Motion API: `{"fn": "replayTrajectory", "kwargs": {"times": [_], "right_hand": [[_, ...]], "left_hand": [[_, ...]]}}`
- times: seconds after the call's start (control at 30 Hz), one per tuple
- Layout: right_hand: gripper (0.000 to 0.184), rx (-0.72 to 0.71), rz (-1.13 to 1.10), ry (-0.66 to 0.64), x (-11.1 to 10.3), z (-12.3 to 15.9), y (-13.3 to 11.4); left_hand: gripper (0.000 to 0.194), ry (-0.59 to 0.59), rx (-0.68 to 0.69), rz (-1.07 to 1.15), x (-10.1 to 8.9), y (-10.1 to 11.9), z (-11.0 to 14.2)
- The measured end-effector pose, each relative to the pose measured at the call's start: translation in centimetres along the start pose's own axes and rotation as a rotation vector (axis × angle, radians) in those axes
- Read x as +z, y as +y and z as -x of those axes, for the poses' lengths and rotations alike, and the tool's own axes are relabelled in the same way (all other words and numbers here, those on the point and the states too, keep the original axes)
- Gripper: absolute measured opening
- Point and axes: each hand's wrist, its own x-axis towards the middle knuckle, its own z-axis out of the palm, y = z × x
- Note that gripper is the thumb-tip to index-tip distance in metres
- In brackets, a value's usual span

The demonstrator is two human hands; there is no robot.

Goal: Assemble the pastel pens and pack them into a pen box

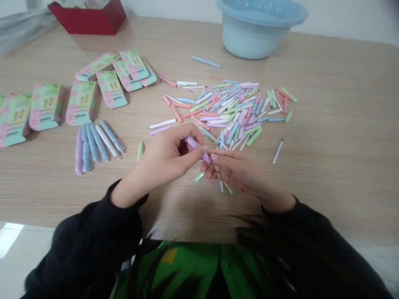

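My left hand point(168, 153) pinches a slim purple pen-like tube point(192, 142) with a clear wrapper-like end. My right hand point(238, 168) has its thumb and forefinger closed at the tube's lower end, and its other fingers are curled. Just below those fingers is a green piece with a clear end point(199, 177); whether the hand touches it I cannot tell. Behind both hands spreads a loose pile of pastel tubes and thin white sticks point(230, 110). Left of my left hand lies a row of blue, white and purple wrapped tubes point(99, 142).
Several pink-and-green boxes point(81, 101) lie at the left. A red box point(90, 18) stands at the back left, and a light-blue basin point(254, 39) at the back right. A single white stick with a dark tip point(278, 151) lies right of the pile on the wooden table point(343, 137).
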Motion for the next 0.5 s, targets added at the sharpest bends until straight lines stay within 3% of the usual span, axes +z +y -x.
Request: {"fn": "replayTrajectory", "kwargs": {"times": [0.13, 0.33, 0.5], "right_hand": [[0.015, 0.027, -0.069, -0.009, 0.1, 0.4, -0.5], [0.012, 0.0, -0.1, 0.042, -0.2, 0.5, -0.5], [0.016, 0.007, -0.089, 0.099, -0.2, 0.3, -0.5]], "left_hand": [[0.014, 0.095, 0.005, -0.005, -0.5, 0.0, 0.2], [0.015, 0.115, 0.019, 0.125, -2.1, -0.9, 0.1], [0.01, 0.142, 0.036, 0.136, -2.3, -1.3, 0.5]]}}
